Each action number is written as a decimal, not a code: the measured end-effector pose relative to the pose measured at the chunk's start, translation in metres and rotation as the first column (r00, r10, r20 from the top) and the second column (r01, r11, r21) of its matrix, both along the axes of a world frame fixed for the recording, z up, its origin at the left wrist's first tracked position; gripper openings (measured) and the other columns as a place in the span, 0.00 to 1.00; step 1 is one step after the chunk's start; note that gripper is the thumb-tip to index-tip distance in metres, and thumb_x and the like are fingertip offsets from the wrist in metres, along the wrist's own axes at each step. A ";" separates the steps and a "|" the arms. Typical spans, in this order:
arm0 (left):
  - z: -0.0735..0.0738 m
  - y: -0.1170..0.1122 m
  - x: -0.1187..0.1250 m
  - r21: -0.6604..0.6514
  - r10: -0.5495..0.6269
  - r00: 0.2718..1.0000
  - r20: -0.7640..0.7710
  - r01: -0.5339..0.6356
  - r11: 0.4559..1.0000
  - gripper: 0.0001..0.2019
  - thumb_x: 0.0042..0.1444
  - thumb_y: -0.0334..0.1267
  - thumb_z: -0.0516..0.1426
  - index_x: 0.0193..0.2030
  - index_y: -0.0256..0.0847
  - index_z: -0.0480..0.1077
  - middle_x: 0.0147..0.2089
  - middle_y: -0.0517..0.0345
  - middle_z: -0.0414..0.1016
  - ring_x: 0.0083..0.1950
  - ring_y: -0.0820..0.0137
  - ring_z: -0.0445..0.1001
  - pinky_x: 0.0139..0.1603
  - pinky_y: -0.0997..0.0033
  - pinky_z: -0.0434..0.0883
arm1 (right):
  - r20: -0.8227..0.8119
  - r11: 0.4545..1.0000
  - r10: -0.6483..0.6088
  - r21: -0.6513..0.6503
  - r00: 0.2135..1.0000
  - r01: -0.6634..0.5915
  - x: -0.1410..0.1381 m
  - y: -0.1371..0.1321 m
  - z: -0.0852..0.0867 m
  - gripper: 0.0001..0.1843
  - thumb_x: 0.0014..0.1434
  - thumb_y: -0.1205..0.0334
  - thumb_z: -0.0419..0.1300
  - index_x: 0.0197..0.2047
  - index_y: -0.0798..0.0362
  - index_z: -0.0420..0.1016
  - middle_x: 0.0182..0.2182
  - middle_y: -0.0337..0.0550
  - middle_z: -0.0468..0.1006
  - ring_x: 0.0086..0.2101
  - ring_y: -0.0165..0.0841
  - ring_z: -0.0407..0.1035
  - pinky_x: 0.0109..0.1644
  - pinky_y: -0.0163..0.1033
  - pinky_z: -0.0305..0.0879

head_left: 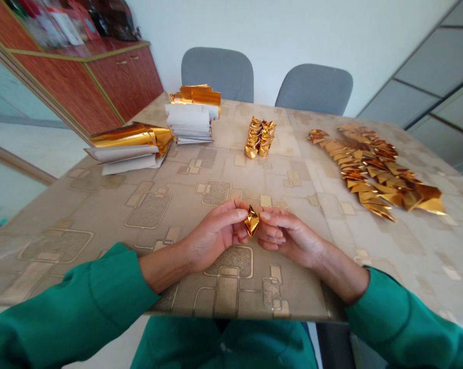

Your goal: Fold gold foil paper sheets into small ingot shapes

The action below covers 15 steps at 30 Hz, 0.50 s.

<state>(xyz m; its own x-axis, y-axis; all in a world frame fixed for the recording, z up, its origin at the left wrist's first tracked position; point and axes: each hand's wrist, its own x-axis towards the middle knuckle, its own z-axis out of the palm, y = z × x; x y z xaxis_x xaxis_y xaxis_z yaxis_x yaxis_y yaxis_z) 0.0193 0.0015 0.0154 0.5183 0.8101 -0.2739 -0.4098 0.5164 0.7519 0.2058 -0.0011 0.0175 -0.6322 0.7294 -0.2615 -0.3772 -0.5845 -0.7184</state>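
Note:
A small folded piece of gold foil paper (251, 221) is held between both hands just above the table (100, 215). My left hand (215, 234) pinches its left side with thumb and fingertips. My right hand (288, 237) pinches its right side, fingers curled. Both sleeves are green. A double row of finished gold folded pieces (259, 136) stands farther back at the middle. A spread of flat gold folded triangles (373, 166) lies at the right.
Stacks of gold and white sheets lie at the back left (129, 144) and behind them (193, 114). Two grey chairs (218, 72) stand at the far side. A red-brown cabinet (112, 77) stands at the left.

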 end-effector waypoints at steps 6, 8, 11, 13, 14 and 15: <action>0.000 -0.001 0.001 0.014 -0.002 0.997 -0.073 0.003 1.000 0.11 0.49 0.33 0.66 0.38 0.38 0.69 0.34 0.62 0.71 0.32 0.77 0.69 0.33 0.77 0.67 | 0.009 1.000 -0.001 0.012 1.000 0.001 -0.002 -0.001 -0.001 0.12 0.61 0.60 0.62 0.29 0.53 0.65 0.16 0.27 0.55 0.19 0.25 0.40 0.24 0.33 0.42; -0.001 -0.001 0.002 0.020 0.017 0.996 -0.091 -0.015 1.000 0.11 0.48 0.32 0.66 0.36 0.38 0.69 0.33 0.62 0.71 0.32 0.77 0.69 0.33 0.77 0.67 | 0.020 1.000 0.004 0.023 1.000 -0.005 -0.002 -0.002 -0.002 0.11 0.61 0.61 0.62 0.30 0.52 0.66 0.16 0.28 0.56 0.20 0.25 0.42 0.25 0.34 0.43; -0.002 -0.001 0.002 0.013 0.027 0.996 -0.089 -0.026 1.000 0.12 0.47 0.32 0.67 0.36 0.38 0.69 0.33 0.62 0.71 0.33 0.77 0.70 0.33 0.77 0.67 | 0.013 1.000 0.008 0.020 1.000 -0.009 -0.002 -0.001 -0.002 0.11 0.61 0.61 0.62 0.29 0.52 0.65 0.16 0.28 0.56 0.20 0.25 0.42 0.25 0.34 0.43; -0.002 -0.001 0.001 0.003 0.011 0.998 -0.067 -0.011 1.000 0.12 0.49 0.33 0.66 0.38 0.38 0.70 0.34 0.62 0.71 0.33 0.77 0.70 0.34 0.77 0.68 | -0.001 1.000 0.007 0.006 1.000 -0.007 -0.001 0.000 -0.001 0.12 0.61 0.60 0.62 0.28 0.53 0.65 0.16 0.27 0.55 0.19 0.25 0.41 0.25 0.33 0.42; -0.002 -0.001 0.000 0.004 0.002 0.998 -0.057 -0.002 1.000 0.12 0.49 0.34 0.66 0.39 0.38 0.70 0.35 0.62 0.71 0.33 0.77 0.70 0.34 0.76 0.68 | -0.005 1.000 0.006 0.000 1.000 -0.006 -0.001 0.000 -0.001 0.13 0.60 0.60 0.62 0.28 0.53 0.64 0.16 0.27 0.55 0.19 0.24 0.40 0.24 0.33 0.42; -0.001 -0.001 0.000 0.011 -0.003 0.999 -0.054 0.004 1.000 0.12 0.50 0.35 0.66 0.39 0.38 0.70 0.35 0.62 0.71 0.33 0.77 0.70 0.33 0.76 0.68 | -0.008 1.000 0.004 -0.005 1.000 -0.004 -0.001 0.001 -0.001 0.13 0.60 0.60 0.63 0.28 0.53 0.64 0.16 0.27 0.55 0.19 0.24 0.40 0.24 0.33 0.41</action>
<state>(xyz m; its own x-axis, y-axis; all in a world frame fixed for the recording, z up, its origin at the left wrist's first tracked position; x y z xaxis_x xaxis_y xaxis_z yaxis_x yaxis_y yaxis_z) 0.0192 0.0009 0.0142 0.5061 0.8114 -0.2924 -0.3669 0.5094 0.7784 0.2053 -0.0004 0.0169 -0.6375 0.7253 -0.2599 -0.3803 -0.5896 -0.7126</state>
